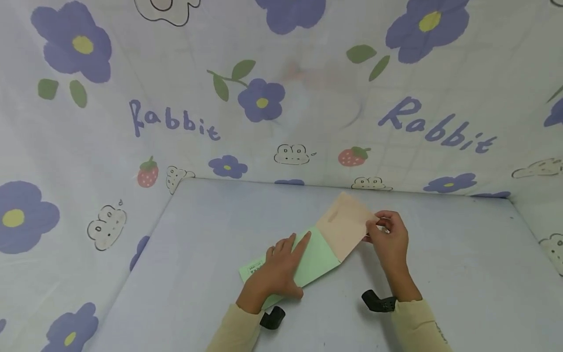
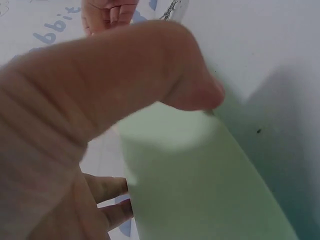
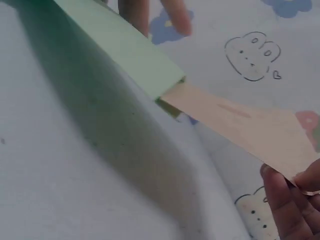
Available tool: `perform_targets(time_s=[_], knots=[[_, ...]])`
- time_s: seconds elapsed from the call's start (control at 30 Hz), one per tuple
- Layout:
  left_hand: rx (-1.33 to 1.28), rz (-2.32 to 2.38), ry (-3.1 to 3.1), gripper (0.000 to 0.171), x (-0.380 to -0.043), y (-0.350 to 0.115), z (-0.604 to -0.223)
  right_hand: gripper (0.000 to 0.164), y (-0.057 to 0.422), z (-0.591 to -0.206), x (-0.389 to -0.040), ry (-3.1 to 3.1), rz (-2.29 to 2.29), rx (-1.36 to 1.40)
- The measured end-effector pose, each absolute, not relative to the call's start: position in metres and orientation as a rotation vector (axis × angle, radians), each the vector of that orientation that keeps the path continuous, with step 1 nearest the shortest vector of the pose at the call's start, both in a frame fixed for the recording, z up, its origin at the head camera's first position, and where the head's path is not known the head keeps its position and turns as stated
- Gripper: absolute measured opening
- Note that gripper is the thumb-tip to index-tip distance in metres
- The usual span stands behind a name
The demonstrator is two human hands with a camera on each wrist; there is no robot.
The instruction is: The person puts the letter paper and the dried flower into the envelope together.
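A flat, pale green paper box (image 1: 317, 261) with small dark print near its left end lies slantwise under my left hand (image 1: 279, 268). That hand grips the box across its width. Its thumb is at the near edge, and fingertips show at the far edge in the left wrist view. A peach sheet (image 1: 345, 222) extends from the box's right end, slanting up and away, with a small darker mark on it. At the sheet's outer corner my right hand (image 1: 391, 239) pinches it between thumb and fingers. In the right wrist view, the box (image 3: 135, 55) shows its thickness at that end.
The pale tabletop (image 1: 193, 230) spreads around both hands. A white cloth (image 1: 308, 127) with flowers, rabbits and strawberries rises behind the table and at its sides. Black wrist-worn pieces (image 1: 377, 301) project from both beige sleeves (image 1: 415, 325) near the table.
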State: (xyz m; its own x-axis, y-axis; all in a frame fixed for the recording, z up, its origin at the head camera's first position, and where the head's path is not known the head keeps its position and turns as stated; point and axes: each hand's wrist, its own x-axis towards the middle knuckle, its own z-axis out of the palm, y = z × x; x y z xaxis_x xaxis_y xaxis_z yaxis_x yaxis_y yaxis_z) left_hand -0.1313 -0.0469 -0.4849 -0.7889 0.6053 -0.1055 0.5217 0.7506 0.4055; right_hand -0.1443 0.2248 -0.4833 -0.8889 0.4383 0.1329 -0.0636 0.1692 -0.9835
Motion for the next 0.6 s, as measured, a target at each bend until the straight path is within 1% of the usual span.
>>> perform_targets(time_s=[0.2,0.37,0.47,0.6], knots=[[0.897,0.582,2.659,0.126,-0.131,-0.048,-0.488,0.020,0.211,-0.472,-0.132,-2.011,1.595,-0.295],[0.910,0.631,2.658,0.124,-0.133,-0.049,-0.486,0.017,0.201,-0.475,-0.125,-1.893,1.569,-0.235],[0.916,0.625,2.679,0.124,-0.134,-0.049,-0.484,0.019,0.196,-0.476,-0.122,-1.861,1.597,-0.216],[0.913,0.604,2.708,0.125,-0.135,-0.049,-0.485,0.027,0.196,-0.484,-0.122,-1.874,1.678,-0.189]])
